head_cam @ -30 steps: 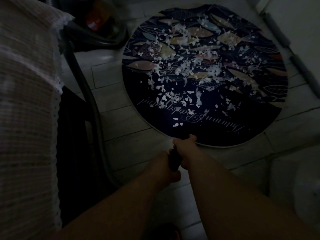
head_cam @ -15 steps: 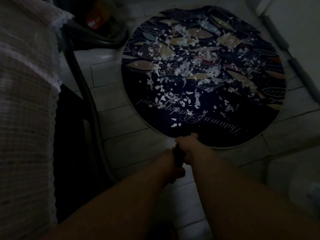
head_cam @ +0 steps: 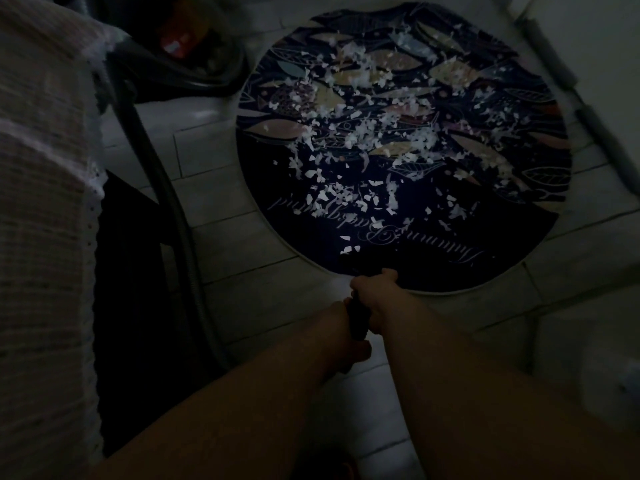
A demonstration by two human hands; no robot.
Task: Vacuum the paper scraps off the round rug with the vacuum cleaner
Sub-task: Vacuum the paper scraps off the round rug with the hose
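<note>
Lighting is poor throughout. The round rug (head_cam: 519,244), dark with a leaf pattern and a line of script lettering, lies on the pale tiled floor (head_cam: 242,299) and fills the upper centre and upper right of the frame. Paper scraps (head_cam: 363,133) are scattered thickly over its middle and far portion and thin out toward the near edge, where a few isolated pieces lie just above the hands. Both forearms enter from the bottom of the frame and meet at lower centre. The right hand (head_cam: 375,292) is wrapped round the forward part of the dark vacuum handle (head_cam: 358,320), at the rug's near rim. The left hand (head_cam: 346,341) grips the same handle just behind it, fingers curled round. The forward end of the tool merges with the dark rug, and whether it touches the rug cannot be determined. A dark hose (head_cam: 166,202) curves down the left centre of the frame from the vacuum cleaner body (head_cam: 194,53), which sits on the floor at upper left, just beside the rug's edge. A pale textured fabric cover (head_cam: 41,202) occupies the left edge. Grey padded bars (head_cam: 550,53) run along the upper right.
</note>
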